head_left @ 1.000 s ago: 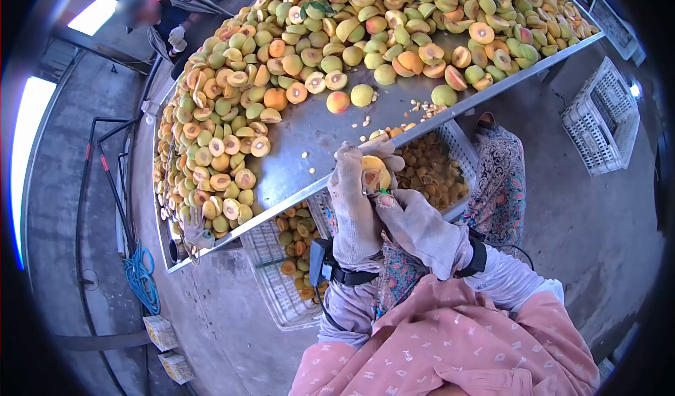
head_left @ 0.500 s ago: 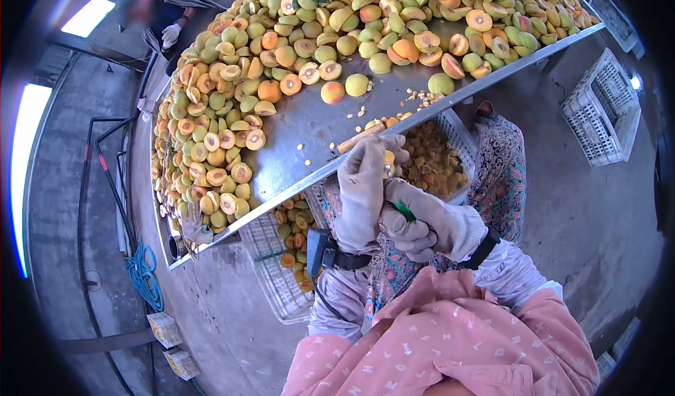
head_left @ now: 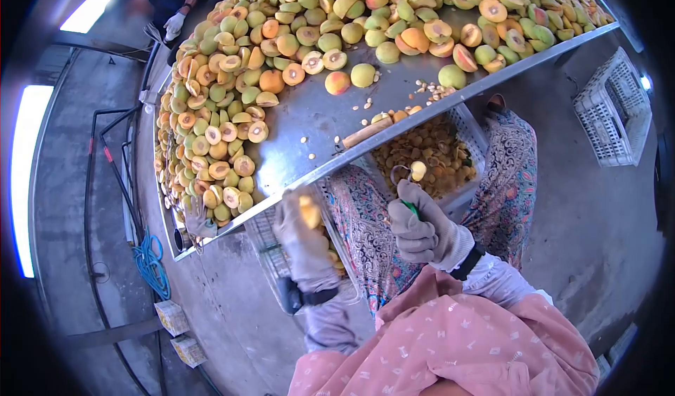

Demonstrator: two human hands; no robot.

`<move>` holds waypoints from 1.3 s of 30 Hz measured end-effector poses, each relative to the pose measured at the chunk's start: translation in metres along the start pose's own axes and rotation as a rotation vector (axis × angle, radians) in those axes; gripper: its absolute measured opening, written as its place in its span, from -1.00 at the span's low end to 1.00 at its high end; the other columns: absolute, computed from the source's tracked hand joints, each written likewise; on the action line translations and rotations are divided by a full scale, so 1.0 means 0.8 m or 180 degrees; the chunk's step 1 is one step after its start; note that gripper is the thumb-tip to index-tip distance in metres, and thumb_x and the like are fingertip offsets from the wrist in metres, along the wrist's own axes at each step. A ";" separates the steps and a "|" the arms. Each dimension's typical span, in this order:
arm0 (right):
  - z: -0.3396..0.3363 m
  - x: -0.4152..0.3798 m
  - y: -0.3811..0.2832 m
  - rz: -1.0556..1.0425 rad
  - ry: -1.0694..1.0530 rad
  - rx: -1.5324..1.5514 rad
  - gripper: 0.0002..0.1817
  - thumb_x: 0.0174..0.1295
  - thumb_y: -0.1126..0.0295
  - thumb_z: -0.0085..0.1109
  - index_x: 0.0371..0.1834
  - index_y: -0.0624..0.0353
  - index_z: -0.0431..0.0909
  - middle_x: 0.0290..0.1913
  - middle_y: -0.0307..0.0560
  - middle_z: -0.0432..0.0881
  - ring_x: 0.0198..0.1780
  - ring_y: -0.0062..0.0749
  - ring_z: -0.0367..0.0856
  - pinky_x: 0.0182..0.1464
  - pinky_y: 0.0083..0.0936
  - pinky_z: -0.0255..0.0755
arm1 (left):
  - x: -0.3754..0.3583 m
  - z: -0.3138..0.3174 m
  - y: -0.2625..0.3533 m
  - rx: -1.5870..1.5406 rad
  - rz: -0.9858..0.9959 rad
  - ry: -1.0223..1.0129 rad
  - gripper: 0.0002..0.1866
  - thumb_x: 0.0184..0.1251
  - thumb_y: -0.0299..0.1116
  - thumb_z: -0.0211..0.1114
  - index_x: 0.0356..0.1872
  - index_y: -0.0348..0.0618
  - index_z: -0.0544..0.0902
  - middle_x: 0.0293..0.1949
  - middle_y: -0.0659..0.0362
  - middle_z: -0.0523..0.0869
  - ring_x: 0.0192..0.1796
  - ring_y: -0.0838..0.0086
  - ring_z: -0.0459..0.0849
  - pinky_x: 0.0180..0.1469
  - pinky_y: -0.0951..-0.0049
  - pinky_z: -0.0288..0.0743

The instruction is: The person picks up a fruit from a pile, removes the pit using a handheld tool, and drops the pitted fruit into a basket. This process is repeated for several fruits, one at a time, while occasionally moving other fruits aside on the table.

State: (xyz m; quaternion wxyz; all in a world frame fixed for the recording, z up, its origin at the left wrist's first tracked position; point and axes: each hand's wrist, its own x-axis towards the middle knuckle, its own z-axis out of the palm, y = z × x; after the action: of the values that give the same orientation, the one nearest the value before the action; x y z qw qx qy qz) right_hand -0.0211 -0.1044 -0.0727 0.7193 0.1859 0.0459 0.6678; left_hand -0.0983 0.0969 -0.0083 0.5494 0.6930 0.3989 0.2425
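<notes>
My left hand [head_left: 304, 234], gloved and smeared by motion, is over the crate [head_left: 261, 245] of peach pieces at the left. Its fingers are closed on a yellow peach half [head_left: 309, 212]. In my right hand [head_left: 422, 231], also gloved, the fingers wrap round a pitting knife [head_left: 410, 209] with a green handle and a thin curved metal end. A small pale yellow piece [head_left: 418, 170] shows right beside that metal end. Behind it stands another crate [head_left: 470, 132] with peach scraps inside.
A metal table [head_left: 288, 143] bears a heap of cut peaches [head_left: 232, 100], loose pits and a wooden handle [head_left: 367, 133]. An empty glove [head_left: 200, 219] lies at its left corner. White crates [head_left: 613, 111] stand at right; a blue hose [head_left: 149, 266] lies at left. Another person's gloved hand [head_left: 174, 27] shows behind.
My left hand has parted from my right and swung left over the left crate with the peach half. My right hand stays near its place with the knife, whose curved end now shows.
</notes>
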 end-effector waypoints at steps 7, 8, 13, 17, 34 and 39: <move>0.021 -0.008 -0.023 -0.0268 0.1460 -0.0909 -0.38 0.54 -0.12 -0.29 -0.66 -0.05 0.42 -0.84 -0.42 0.18 -0.86 -0.61 0.07 -0.79 -0.52 0.04 | 0.125 0.059 0.008 0.1776 0.0978 0.0116 -0.60 0.29 -0.25 0.39 0.10 -0.21 0.68 0.08 0.06 0.63 0.08 0.36 0.64 0.09 0.36 0.54; 0.024 -0.011 -0.027 -0.0299 0.1464 -0.0926 -0.38 0.54 -0.12 -0.29 -0.66 -0.05 0.42 -0.84 -0.42 0.18 -0.86 -0.61 0.07 -0.79 -0.52 0.04 | 0.152 0.094 0.013 0.1956 0.0865 -0.0469 -0.52 0.27 -0.19 0.42 0.17 -0.20 0.64 0.09 0.02 0.63 0.09 0.31 0.65 0.11 0.31 0.55; 0.040 -0.033 -0.047 -0.0703 0.2344 -0.1317 -0.37 0.54 -0.11 -0.31 -0.71 -0.05 0.30 -0.81 -0.42 0.13 -0.83 -0.59 0.04 -0.75 -0.52 0.02 | 0.243 0.233 0.001 0.3493 0.1425 -0.0820 -0.30 0.16 -0.01 0.46 0.29 -0.07 0.49 0.08 -0.11 0.64 0.20 0.05 0.62 0.21 0.18 0.53; 0.054 -0.022 -0.053 -0.0855 0.2632 -0.1719 -0.40 0.51 -0.14 -0.28 -0.65 -0.02 0.30 -0.76 -0.36 0.16 -0.81 -0.57 0.04 -0.72 -0.51 0.05 | 0.247 0.241 0.007 0.3873 0.1859 -0.0997 -0.50 0.16 -0.02 0.48 0.00 -0.10 0.59 -0.12 0.03 0.70 -0.06 0.17 0.73 -0.10 0.19 0.64; 0.073 0.028 0.002 -0.1713 0.3511 -0.5290 -0.53 0.48 0.05 0.03 -0.14 0.34 0.61 -0.42 0.14 0.62 -0.34 -0.13 0.61 -0.18 -0.22 0.46 | -0.023 0.135 0.067 -0.2276 -0.0589 -0.1888 -0.37 0.56 0.12 -0.02 0.20 -0.35 0.48 -0.06 -0.03 0.70 -0.14 0.32 0.69 -0.04 0.31 0.63; 0.065 0.025 0.012 -0.1687 0.3501 -0.5328 -0.49 0.51 0.02 -0.03 -0.13 0.36 0.61 -0.44 0.11 0.63 -0.34 -0.13 0.61 -0.20 -0.25 0.46 | -0.035 0.134 0.063 -0.2178 -0.0586 -0.1740 -0.40 0.57 0.10 -0.05 0.13 -0.34 0.52 -0.07 -0.02 0.71 -0.19 0.33 0.70 -0.10 0.32 0.66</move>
State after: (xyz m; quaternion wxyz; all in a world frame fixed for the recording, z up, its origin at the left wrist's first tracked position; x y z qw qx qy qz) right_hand -0.0121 -0.0954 -0.0177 0.6218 -0.7203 -0.0713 0.2989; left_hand -0.0172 0.0089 0.0126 0.8515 0.4716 0.1959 0.1186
